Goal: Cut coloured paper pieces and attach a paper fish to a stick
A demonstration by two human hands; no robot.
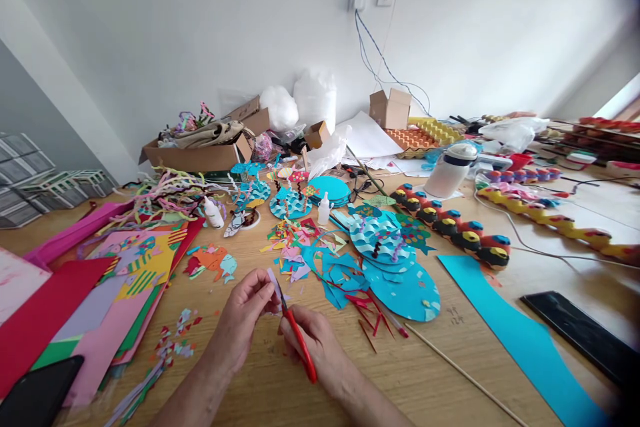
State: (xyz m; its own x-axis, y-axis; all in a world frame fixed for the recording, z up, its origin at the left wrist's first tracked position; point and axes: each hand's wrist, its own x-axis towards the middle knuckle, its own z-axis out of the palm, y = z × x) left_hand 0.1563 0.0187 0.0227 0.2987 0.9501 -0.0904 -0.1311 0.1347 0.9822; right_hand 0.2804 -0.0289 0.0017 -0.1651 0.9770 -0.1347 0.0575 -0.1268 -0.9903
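Observation:
Near the front middle of the table, my left hand (249, 307) pinches a small lilac paper piece (273, 279) between thumb and fingertips. My right hand (313, 340) is closed round red-handled scissors (300, 343), whose dark blades point up and left and touch or overlap the lilac paper. Just beyond my hands lies a pile of colored paper scraps (295, 250). Blue paper offcuts (340, 273) are to the right of it, with thin red strips (367, 310) in front. Orange and blue paper fish (215, 261) lie to the left.
Colored paper sheets (103, 300) and a dark phone (40, 387) lie left. Glue bottles (323, 210), blue wave-decorated discs (380, 237) and a painted egg-carton row (450, 223) stand beyond. A wooden stick (463, 372), a blue strip (515, 333) and a black phone (580, 330) are right.

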